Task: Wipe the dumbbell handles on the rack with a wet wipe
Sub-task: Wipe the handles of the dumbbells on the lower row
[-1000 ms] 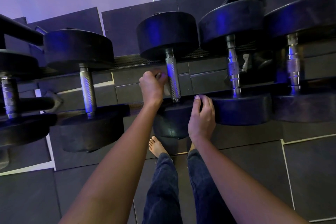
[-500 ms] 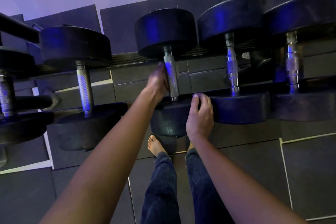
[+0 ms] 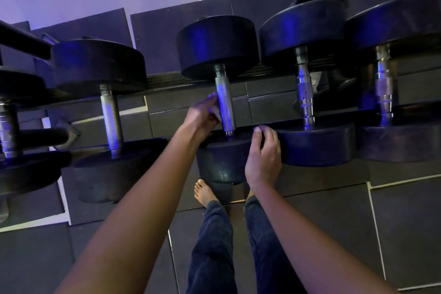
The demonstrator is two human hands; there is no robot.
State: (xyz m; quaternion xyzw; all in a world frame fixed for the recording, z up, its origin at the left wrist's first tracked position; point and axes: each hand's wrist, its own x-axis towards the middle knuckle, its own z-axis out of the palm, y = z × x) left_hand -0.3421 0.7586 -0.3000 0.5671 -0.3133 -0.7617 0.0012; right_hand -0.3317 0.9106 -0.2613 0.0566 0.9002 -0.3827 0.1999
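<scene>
The left hand [image 3: 202, 114] presses a white wet wipe [image 3: 216, 114] vs. the left side of the middle dumbbell handle [image 3: 225, 105], fingers curled round the wipe. Only a bit of the wipe shows. The right hand [image 3: 263, 155] grips the near black weight [image 3: 222, 160] of that dumbbell, fingers bent over its top edge. More dumbbells sit left & right on the rack [image 3: 167, 81]. A bare foot [image 3: 205, 192] stands on the dark floor mat [image 3: 405, 234] below.
</scene>
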